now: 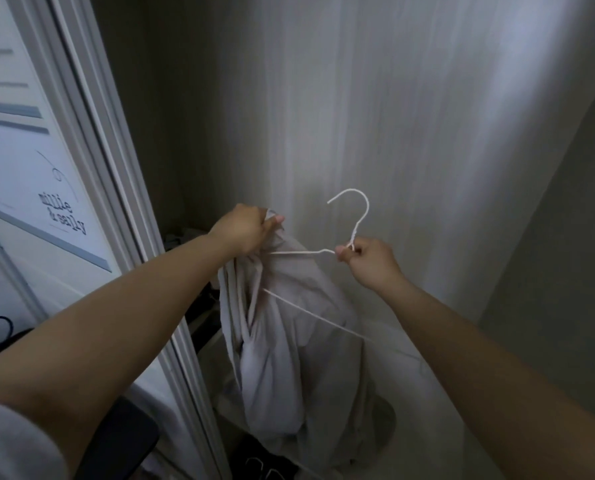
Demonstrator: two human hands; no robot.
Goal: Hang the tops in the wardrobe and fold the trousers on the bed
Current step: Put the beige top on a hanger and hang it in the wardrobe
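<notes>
A pale grey top hangs bunched in front of the open wardrobe. My left hand grips a gathered edge of the top near its upper end. My right hand pinches the neck of a thin white wire hanger just below its hook. The hanger's left arm runs into the fabric, and its bottom bar crosses in front of the top. The hook points up and hangs on nothing.
The wardrobe's pale back wall fills the middle, with a side wall at right. A white door frame and a panel with lettering stand at left. Dark items lie on the wardrobe floor.
</notes>
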